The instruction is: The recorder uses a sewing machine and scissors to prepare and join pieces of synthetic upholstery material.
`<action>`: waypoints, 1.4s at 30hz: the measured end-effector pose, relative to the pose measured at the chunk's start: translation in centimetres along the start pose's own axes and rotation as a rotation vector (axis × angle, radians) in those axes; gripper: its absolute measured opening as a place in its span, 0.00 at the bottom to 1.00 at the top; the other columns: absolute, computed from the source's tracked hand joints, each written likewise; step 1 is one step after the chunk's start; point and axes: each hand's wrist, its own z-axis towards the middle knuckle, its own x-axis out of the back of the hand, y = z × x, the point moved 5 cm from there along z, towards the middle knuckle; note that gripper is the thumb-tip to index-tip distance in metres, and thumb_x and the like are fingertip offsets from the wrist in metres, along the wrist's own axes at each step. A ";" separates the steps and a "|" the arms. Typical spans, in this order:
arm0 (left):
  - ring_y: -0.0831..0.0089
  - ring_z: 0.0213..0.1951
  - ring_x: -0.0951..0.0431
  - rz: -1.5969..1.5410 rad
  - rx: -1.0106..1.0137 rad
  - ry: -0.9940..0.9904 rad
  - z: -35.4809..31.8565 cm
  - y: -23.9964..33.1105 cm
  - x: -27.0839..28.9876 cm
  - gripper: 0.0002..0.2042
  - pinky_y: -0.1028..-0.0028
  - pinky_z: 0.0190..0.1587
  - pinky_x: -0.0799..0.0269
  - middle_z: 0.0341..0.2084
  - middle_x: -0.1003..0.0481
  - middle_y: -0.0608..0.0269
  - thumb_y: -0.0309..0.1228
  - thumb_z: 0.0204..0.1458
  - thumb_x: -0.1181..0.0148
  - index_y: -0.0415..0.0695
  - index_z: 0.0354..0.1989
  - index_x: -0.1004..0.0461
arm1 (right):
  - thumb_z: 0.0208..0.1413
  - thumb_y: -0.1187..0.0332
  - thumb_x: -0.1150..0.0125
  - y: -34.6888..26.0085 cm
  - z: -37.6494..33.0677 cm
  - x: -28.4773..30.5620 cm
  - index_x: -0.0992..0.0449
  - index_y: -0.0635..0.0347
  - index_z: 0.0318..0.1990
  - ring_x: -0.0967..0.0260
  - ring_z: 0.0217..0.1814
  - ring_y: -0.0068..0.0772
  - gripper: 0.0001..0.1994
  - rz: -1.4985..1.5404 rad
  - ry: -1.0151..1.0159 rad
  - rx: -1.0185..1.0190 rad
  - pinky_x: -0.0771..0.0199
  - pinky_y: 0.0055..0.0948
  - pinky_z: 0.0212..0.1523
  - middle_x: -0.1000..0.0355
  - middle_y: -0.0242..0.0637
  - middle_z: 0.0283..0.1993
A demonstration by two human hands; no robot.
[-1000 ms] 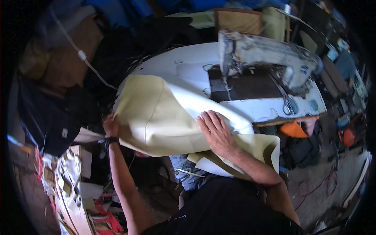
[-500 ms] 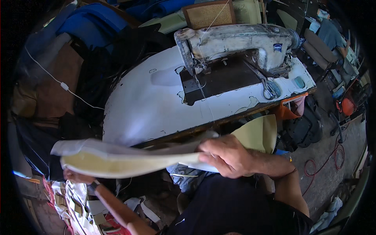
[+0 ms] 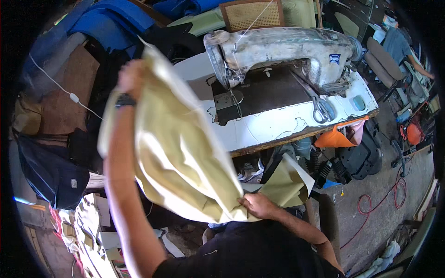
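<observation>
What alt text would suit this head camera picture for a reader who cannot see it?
A person holds up a large cream fabric piece, the left hand raised high and the right hand gripping its lower edge. Behind it an old sewing machine stands on a white table beside scissors.

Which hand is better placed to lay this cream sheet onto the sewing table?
Probably the left hand: it holds the cream sheet raised beside the sewing table, while the right hand grips its lower edge below the tabletop.

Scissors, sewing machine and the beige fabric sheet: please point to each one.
scissors [image 3: 320,107], head view, on the blades near the pivot.
sewing machine [image 3: 278,46], head view, on its horizontal arm.
beige fabric sheet [image 3: 181,153], head view, on its broad middle.
</observation>
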 end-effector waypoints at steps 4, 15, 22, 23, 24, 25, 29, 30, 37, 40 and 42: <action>0.51 0.74 0.40 -0.202 0.159 -0.440 -7.0 10.0 -10.5 0.27 0.46 0.75 0.48 0.70 0.32 0.55 0.42 0.60 0.36 0.56 0.69 0.30 | 0.71 0.52 0.45 3.8 -1.5 2.0 0.23 0.63 0.38 0.22 0.35 0.61 0.20 -0.203 0.257 -0.012 0.23 0.55 0.37 0.23 0.55 0.32; 0.45 0.76 0.45 -0.533 0.251 -0.575 -19.6 11.2 1.1 0.29 0.46 0.76 0.51 0.75 0.40 0.51 0.51 0.66 0.44 0.53 0.73 0.34 | 0.62 0.75 0.35 -7.7 7.2 22.9 0.22 0.64 0.45 0.23 0.42 0.49 0.06 -0.347 0.888 0.419 0.24 0.40 0.43 0.22 0.46 0.40; 0.47 0.73 0.38 -0.643 0.294 -0.527 -19.7 9.1 2.4 0.25 0.47 0.75 0.48 0.71 0.34 0.49 0.44 0.65 0.40 0.51 0.68 0.27 | 0.64 0.63 0.37 -7.1 13.8 21.9 0.25 0.65 0.61 0.32 0.63 0.50 0.21 -0.753 0.672 0.272 0.31 0.47 0.62 0.26 0.45 0.63; 0.47 0.73 0.38 -0.638 0.293 -0.525 -19.2 9.0 2.4 0.25 0.47 0.75 0.48 0.71 0.34 0.49 0.44 0.65 0.40 0.51 0.68 0.27 | 0.65 0.60 0.39 -6.9 13.7 20.7 0.26 0.65 0.61 0.35 0.66 0.51 0.23 -0.831 0.628 0.314 0.34 0.51 0.65 0.29 0.46 0.66; 0.47 0.69 0.33 -0.636 0.314 -0.550 -18.1 9.3 2.0 0.22 0.50 0.72 0.43 0.67 0.30 0.49 0.41 0.63 0.38 0.48 0.64 0.25 | 0.66 0.58 0.41 -6.6 13.5 19.7 0.27 0.66 0.62 0.38 0.70 0.52 0.24 -0.914 0.581 0.348 0.38 0.54 0.69 0.31 0.47 0.69; 0.47 0.66 0.29 -0.635 0.334 -0.574 -16.8 9.7 1.5 0.19 0.53 0.70 0.37 0.63 0.26 0.48 0.38 0.62 0.37 0.45 0.60 0.22 | 0.69 0.56 0.45 -6.0 13.5 19.5 0.28 0.68 0.64 0.43 0.75 0.52 0.25 -0.892 0.518 0.317 0.45 0.57 0.74 0.35 0.46 0.72; 0.51 0.50 0.21 -0.840 0.091 -0.367 -7.9 20.7 4.0 0.16 0.59 0.56 0.26 0.47 0.20 0.50 0.27 0.60 0.38 0.44 0.57 0.20 | 0.69 0.57 0.45 -6.3 12.9 19.6 0.27 0.68 0.63 0.42 0.73 0.52 0.25 -0.925 0.515 0.357 0.43 0.57 0.73 0.34 0.46 0.71; 0.53 0.45 0.22 -0.817 -0.057 -0.294 -6.6 23.6 3.8 0.18 0.60 0.52 0.25 0.42 0.22 0.51 0.25 0.59 0.40 0.44 0.58 0.20 | 0.69 0.57 0.45 -6.3 12.9 19.7 0.27 0.68 0.63 0.42 0.73 0.52 0.25 -0.927 0.488 0.350 0.43 0.57 0.72 0.34 0.46 0.71; 0.59 0.40 0.26 -0.672 -0.221 -0.287 -5.2 30.0 1.4 0.21 0.61 0.45 0.28 0.36 0.30 0.58 0.23 0.53 0.40 0.47 0.57 0.18 | 0.69 0.58 0.45 -7.4 12.5 19.0 0.26 0.64 0.64 0.40 0.73 0.49 0.23 -0.963 0.464 0.307 0.40 0.51 0.72 0.32 0.43 0.69; 0.59 0.40 0.26 -0.741 -0.203 -0.302 -5.2 30.2 1.6 0.21 0.60 0.44 0.29 0.36 0.30 0.58 0.23 0.53 0.40 0.48 0.56 0.18 | 0.68 0.58 0.44 -7.2 12.3 19.4 0.26 0.63 0.64 0.39 0.73 0.48 0.23 -0.924 0.456 0.292 0.38 0.51 0.72 0.32 0.41 0.69; 0.59 0.40 0.25 -0.761 -0.192 -0.291 -5.0 30.3 1.5 0.20 0.59 0.45 0.29 0.36 0.29 0.58 0.23 0.53 0.40 0.48 0.55 0.18 | 0.68 0.58 0.44 -7.3 12.1 20.2 0.25 0.62 0.63 0.39 0.72 0.48 0.22 -0.913 0.436 0.273 0.37 0.50 0.71 0.32 0.40 0.69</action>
